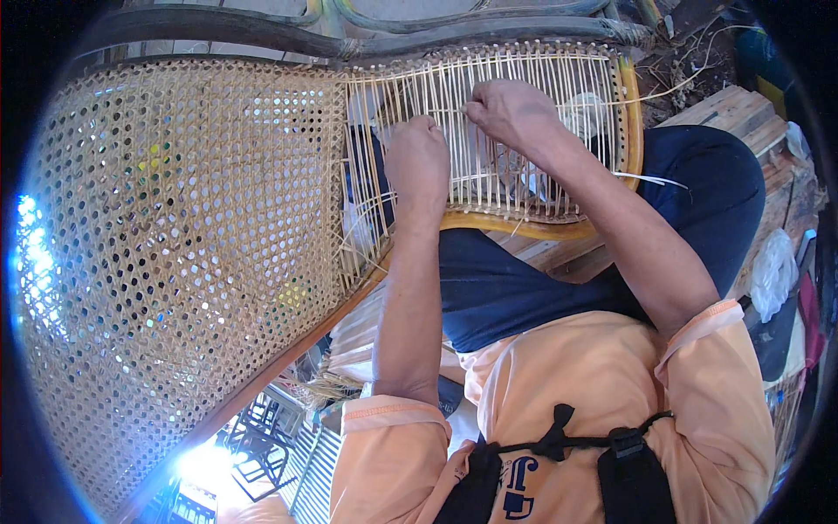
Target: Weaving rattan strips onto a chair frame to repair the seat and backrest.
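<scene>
A curved wooden chair frame (630, 131) holds a section of open weave, with pale cane strands (524, 188) running lengthwise and a few crossing them. My left hand (417, 164) is closed over the left part of this section, its fingertips pinched at a thin cane strand. A little farther up and to the right, my right hand (513, 113) is closed too, thumb and forefinger on the cane strand among the lengthwise ones. My fingers partly hide the strand itself. To the left stretches a finished cane panel (201, 192) with a pattern of small holes.
A loose cane strand (690, 83) trails off the frame's right side. Dark bent poles (209, 28) cross behind the weave. Wooden planks (733, 118) and a clear plastic bag (773, 275) lie at the right. Stacked chair frames (262, 445) stand at the lower left.
</scene>
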### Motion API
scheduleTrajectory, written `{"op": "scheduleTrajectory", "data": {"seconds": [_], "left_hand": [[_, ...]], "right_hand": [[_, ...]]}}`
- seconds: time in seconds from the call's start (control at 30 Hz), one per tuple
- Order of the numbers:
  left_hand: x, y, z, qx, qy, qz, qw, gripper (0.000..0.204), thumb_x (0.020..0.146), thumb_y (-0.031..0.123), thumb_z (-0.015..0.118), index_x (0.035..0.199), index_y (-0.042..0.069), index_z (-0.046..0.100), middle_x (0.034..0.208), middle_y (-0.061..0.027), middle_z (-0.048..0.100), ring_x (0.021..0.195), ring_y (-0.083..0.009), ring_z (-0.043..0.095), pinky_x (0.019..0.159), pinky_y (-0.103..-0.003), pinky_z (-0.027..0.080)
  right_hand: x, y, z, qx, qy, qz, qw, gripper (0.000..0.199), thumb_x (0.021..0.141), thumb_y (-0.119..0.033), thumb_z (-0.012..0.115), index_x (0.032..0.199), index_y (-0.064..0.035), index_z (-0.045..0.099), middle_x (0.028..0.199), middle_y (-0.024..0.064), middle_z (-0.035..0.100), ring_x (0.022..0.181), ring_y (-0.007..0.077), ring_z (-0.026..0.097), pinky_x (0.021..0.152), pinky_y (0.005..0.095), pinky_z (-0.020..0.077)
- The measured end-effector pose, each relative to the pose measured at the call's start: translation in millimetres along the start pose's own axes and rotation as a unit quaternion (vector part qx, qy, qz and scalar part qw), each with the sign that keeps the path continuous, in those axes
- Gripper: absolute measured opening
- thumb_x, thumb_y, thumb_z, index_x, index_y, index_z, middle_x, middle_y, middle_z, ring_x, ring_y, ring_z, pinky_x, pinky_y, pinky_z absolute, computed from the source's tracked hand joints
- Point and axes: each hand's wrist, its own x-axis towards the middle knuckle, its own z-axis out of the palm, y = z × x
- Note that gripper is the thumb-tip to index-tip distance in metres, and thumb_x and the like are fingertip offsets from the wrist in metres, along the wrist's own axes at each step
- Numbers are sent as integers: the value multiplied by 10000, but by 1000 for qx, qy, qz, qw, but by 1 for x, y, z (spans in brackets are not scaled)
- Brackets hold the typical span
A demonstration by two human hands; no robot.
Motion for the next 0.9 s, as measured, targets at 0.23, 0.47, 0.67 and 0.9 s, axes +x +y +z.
{"op": "scheduleTrajectory", "data": {"seconds": [0.23, 0.47, 0.67, 0.9], "left_hand": [[4, -7, 4, -5, 10, -34, 999, 172, 770, 146, 524, 776, 22, 644, 764, -195, 620, 713, -361, 605, 652, -435, 484], [15, -12, -2, -135, -88, -112, 980, 221, 768, 169, 546, 781, -33, 635, 607, -139, 597, 570, -165, 579, 584, -315, 459], [14, -15, 1, -127, -73, -93, 985, 221, 766, 172, 556, 826, -18, 651, 658, -146, 626, 617, -202, 612, 619, -326, 471], [5, -11, 0, -1, 28, 38, 999, 151, 764, 111, 537, 779, 10, 648, 732, -199, 630, 699, -355, 620, 659, -448, 487]], "right_hand": [[4, 2, -13, 17, -76, 19, 997, 241, 753, -201, 538, 836, 1, 639, 825, 234, 617, 805, 358, 615, 753, 430, 476], [3, 7, -20, 20, -99, 10, 995, 218, 747, -185, 558, 825, 0, 643, 817, 222, 624, 789, 338, 619, 759, 415, 480], [5, 1, -14, -11, -90, 17, 996, 197, 747, -125, 533, 846, -3, 651, 846, 229, 628, 808, 321, 633, 752, 412, 488], [6, 0, 2, -35, -35, 23, 999, 193, 729, -57, 504, 796, -24, 682, 826, 219, 638, 783, 347, 646, 699, 422, 505]]}}
